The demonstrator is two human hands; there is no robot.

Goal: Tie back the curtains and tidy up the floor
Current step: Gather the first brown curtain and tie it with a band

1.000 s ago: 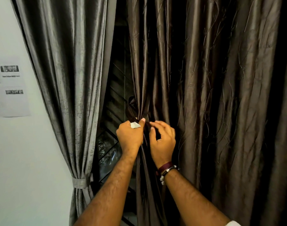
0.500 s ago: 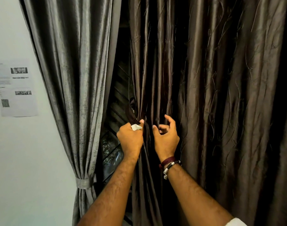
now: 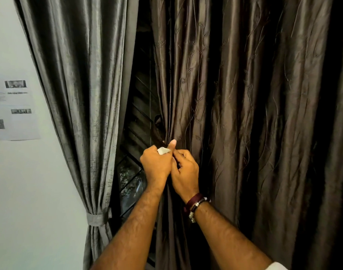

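A pale, plain wall (image 3: pixel 20 182) fills the left side, with a printed paper sheet (image 3: pixel 13 108) stuck to it. Farther right, a narrow dark strip of window (image 3: pixel 131 176) shows slanted bars and dim foliage in the glass. The light is low.

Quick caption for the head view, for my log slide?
Both hands, left hand and right hand, gather the brown curtain at its edge; grey curtain already tied back.

Left curtain (image 3: pixel 77 94) hangs beside the wall (image 3: pixel 20 182), cinched low by a tieback (image 3: pixel 95 219) — paper sheet (image 3: pixel 14 108) on the wall to its left. Window (image 3: pixel 135 152) shows in the gap; right curtain (image 3: pixel 244 114) hangs right of it. Both hands — left hand (image 3: pixel 156 165), right hand (image 3: pixel 185 172) — touch at that curtain's left edge.
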